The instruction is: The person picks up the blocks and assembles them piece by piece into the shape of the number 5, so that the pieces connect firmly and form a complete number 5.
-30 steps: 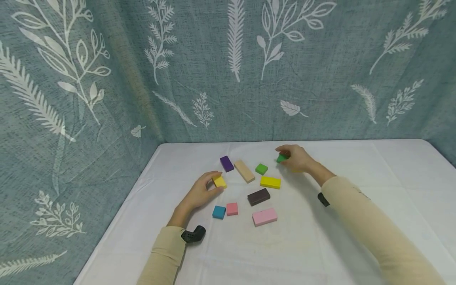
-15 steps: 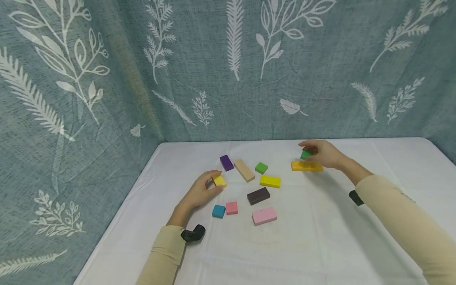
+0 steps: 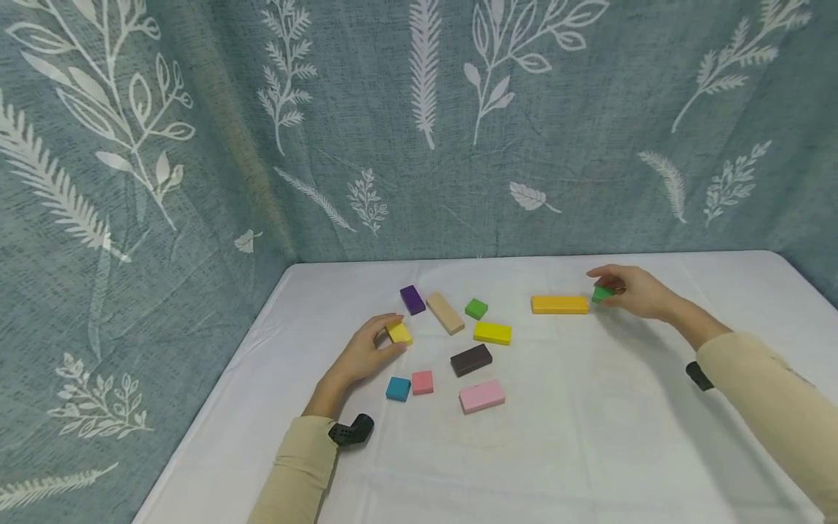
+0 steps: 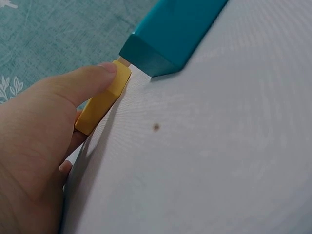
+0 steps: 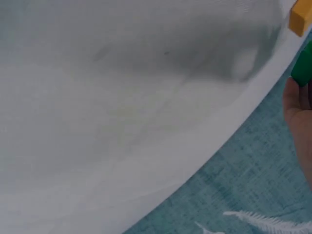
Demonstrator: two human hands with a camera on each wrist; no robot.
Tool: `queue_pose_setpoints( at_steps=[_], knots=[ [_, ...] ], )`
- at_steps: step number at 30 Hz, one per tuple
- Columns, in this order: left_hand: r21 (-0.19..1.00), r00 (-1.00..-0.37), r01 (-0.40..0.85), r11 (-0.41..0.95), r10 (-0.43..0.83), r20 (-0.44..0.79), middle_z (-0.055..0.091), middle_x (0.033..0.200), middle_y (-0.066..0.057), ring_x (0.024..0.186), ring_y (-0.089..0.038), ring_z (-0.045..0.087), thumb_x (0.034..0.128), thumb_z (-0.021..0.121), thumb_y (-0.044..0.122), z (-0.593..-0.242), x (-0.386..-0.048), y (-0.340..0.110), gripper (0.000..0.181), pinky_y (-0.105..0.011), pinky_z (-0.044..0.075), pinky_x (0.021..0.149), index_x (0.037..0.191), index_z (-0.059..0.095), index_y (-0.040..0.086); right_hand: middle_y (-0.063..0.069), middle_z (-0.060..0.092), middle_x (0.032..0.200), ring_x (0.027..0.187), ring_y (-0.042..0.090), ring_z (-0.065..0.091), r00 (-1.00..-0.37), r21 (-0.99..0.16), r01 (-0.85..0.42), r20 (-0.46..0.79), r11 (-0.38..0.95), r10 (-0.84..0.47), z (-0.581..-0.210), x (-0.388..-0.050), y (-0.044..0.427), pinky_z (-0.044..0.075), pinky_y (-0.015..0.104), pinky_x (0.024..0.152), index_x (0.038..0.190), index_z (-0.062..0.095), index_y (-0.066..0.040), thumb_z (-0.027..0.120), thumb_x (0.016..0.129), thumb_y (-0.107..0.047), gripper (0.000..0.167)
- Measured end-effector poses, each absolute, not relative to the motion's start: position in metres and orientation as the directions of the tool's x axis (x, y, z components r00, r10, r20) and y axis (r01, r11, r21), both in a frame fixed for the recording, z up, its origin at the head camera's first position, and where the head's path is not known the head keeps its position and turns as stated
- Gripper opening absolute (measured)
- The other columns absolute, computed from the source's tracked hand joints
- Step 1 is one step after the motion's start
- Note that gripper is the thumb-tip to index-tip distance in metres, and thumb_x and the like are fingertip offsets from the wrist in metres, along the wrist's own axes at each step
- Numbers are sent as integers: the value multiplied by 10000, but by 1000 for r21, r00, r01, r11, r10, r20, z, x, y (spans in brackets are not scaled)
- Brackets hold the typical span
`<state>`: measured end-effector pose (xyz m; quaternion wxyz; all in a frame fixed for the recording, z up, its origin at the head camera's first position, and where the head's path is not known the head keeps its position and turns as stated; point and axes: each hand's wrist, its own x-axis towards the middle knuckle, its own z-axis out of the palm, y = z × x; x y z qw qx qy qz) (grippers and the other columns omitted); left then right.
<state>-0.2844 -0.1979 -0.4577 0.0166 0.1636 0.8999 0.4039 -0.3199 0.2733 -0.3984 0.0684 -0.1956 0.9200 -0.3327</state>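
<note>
My left hand [image 3: 363,353] pinches a small yellow block [image 3: 399,333] between thumb and fingers, low at the table. In the left wrist view the thumb presses the yellow block's [image 4: 101,103] near side, with a teal-blue block [image 4: 161,41] close by. At the far right, my right hand [image 3: 636,292] grips a small green block [image 3: 601,294] just off the right end of a long orange-yellow block [image 3: 559,305]. The right wrist view catches only the edge of this green block [image 5: 303,66] and the fingers; whether it touches the table I cannot tell.
Between the hands lie a purple block [image 3: 412,300], a beige block [image 3: 445,314], a light green block [image 3: 476,309], a bright yellow block [image 3: 492,333] and a dark brown block [image 3: 471,360]. Nearer are blue [image 3: 398,388], coral [image 3: 422,383] and pink blocks [image 3: 481,397]. A patterned curtain [image 3: 393,131] borders the table.
My right hand has carried the green block rightward, past the long orange-yellow block, which is now fully uncovered. The left hand keeps its hold on the yellow block in the same place.
</note>
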Motion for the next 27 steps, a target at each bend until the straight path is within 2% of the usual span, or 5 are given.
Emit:
queue_pose_setpoints(
  at_steps=[7, 16, 27],
  knots=[
    [734, -944, 289, 615, 310, 112, 434, 1415, -166, 1336, -325, 351, 891, 677, 123, -459, -284, -199, 480, -445, 276, 1105, 1338, 524, 45, 311, 537, 1201, 1085, 429, 517, -914, -635, -299, -25, 712, -406, -409, -320, 282, 442, 548, 901, 1333, 446, 98, 637, 865, 57, 507],
    [730, -948, 276, 625, 302, 100, 434, 1419, -150, 1341, -312, 347, 889, 681, 133, -459, -284, -198, 488, -435, 273, 1108, 1344, 521, 59, 295, 555, 1175, 1076, 423, 536, -890, -681, -326, -12, 655, -455, -420, -324, 284, 478, 514, 882, 1339, 440, 97, 639, 841, 104, 536],
    [725, -958, 247, 643, 275, 83, 428, 1430, -128, 1349, -298, 340, 889, 683, 146, -459, -284, -196, 493, -433, 280, 1105, 1350, 521, 88, 310, 544, 1202, 1127, 453, 508, -878, -695, -338, -10, 634, -478, -421, -327, 277, 440, 538, 938, 1346, 425, 98, 634, 838, 117, 550]
  ],
)
